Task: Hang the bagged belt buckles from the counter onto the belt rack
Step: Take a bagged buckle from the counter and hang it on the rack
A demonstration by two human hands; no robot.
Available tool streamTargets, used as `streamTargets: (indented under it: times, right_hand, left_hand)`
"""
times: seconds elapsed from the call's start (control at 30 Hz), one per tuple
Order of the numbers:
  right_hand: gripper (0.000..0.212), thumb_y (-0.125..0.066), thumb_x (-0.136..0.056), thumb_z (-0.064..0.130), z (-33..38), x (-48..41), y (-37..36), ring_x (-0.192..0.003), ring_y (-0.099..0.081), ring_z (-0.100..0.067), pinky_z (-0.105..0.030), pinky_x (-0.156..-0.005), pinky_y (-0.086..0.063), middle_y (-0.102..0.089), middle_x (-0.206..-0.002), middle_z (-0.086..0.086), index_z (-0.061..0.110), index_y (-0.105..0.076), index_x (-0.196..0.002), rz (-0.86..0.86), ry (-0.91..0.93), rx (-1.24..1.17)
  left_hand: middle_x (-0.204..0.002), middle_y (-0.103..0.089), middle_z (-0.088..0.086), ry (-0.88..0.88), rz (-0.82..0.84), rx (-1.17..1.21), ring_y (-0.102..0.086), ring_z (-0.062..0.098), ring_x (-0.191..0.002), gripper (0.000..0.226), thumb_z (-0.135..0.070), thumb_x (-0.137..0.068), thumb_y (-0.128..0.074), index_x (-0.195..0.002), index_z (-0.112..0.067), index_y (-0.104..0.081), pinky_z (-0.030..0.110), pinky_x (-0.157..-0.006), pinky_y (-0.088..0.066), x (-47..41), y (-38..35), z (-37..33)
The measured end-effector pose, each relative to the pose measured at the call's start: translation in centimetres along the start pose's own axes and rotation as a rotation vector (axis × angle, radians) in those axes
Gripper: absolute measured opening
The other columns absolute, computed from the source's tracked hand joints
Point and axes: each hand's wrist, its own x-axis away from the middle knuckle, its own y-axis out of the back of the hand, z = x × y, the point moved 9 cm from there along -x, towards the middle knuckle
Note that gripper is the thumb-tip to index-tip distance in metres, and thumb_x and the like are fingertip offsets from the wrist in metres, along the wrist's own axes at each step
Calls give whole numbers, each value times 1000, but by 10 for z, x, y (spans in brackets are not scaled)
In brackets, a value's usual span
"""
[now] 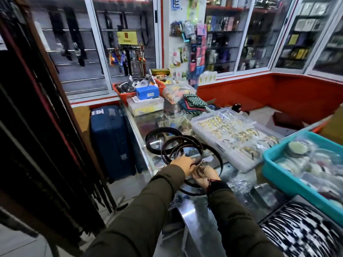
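Observation:
Several dark coiled belts (172, 143) lie on the glass counter (141, 123), their loops overlapping. My left hand (182, 164) grips the near ends of the coils, fingers closed over them. Right beside it, my right hand (205, 176) pinches the bagged belt buckles (203, 165), small shiny pieces in clear plastic at the belt ends. The two hands touch. The belt rack (37, 127) stands at the far left, a dark wooden frame with many dark belts hanging down from it. What lies under my palms is hidden.
A clear tray of gold bangles (233, 134) sits right of the belts, a turquoise bin (289, 175) of bagged items beyond it. A red basket (128, 95) and a blue box (147, 92) stand at the counter's far end. A blue suitcase (111, 138) stands on the floor between rack and counter.

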Motion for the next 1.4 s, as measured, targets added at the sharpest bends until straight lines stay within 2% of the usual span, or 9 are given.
streamTargets:
  times: [0.3,0.43,0.57,0.63,0.8,1.03,1.1,1.27,1.4]
  right_hand:
    - [10,-54,-97,8,11,29,-54,-84,-63,-17,-24,-59,-61,-65,-92,-9,3,-61,-102,307,58,7]
    - [20,-54,-98,8,14,54,-99,-89,-65,-14,-19,-68,-61,-68,-100,-8,7,-62,-116,445,174,159]
    - [28,-58,-95,5,0,85,-144,-94,-67,-16,-26,-87,-56,-70,-104,-9,16,-54,-121,537,257,259]
    - [30,-59,-95,5,-16,99,-167,-92,-69,-15,-23,-78,-59,-71,-102,-7,17,-54,-122,605,259,324]
    - [39,-65,-90,3,-63,132,-214,-84,-72,-15,-18,-64,-60,-73,-100,-10,8,-56,-128,723,345,523]
    - [37,-70,-86,5,-129,173,-256,-80,-71,-7,-17,-64,-55,-73,-100,-9,7,-65,-123,883,480,718]
    - [37,-71,-86,6,-145,184,-264,-78,-70,-6,-14,-59,-54,-72,-103,-10,5,-65,-123,928,464,737]
    - [39,-72,-86,9,-185,225,-289,-91,-69,-18,-18,-67,-58,-73,-102,-8,4,-64,-124,1076,406,773]
    - [35,-73,-84,7,-202,267,-319,-86,-73,-13,-22,-70,-60,-75,-104,-13,4,-67,-118,1158,420,731]
  left_hand:
    - [-105,-74,14,0,-351,414,-67,33,-97,27,-23,-99,-54,-117,-14,-71,42,-85,-54,32,54,21]
    - [-113,-74,13,-7,-570,513,-67,29,-105,29,-20,-99,-55,-121,-11,-70,42,-92,-53,67,91,40]
    - [-117,-73,13,48,-793,587,-66,27,-111,30,-18,-99,-55,-124,-8,-69,34,-95,-51,115,116,72]
    - [-117,-73,17,110,-891,626,-66,29,-110,29,-16,-99,-55,-122,-4,-69,26,-90,-46,142,121,92]
    - [-124,-69,20,306,-1086,640,-63,33,-116,34,-20,-102,-50,-127,0,-63,39,-100,-49,202,116,141]
    - [-149,-49,21,741,-1040,776,-48,34,-138,76,-56,-95,-51,-149,-3,-39,40,-113,-40,273,90,217]
    - [-144,-55,18,819,-1057,761,-51,33,-134,78,-63,-91,-53,-145,-8,-47,39,-110,-43,299,88,229]
    - [-106,-77,7,512,-1369,957,-72,23,-105,23,-24,-92,-70,-110,-11,-76,37,-92,-58,357,118,242]
    - [-104,-77,11,392,-1453,1080,-73,25,-102,21,-18,-90,-71,-108,-9,-76,38,-78,-63,396,146,256]
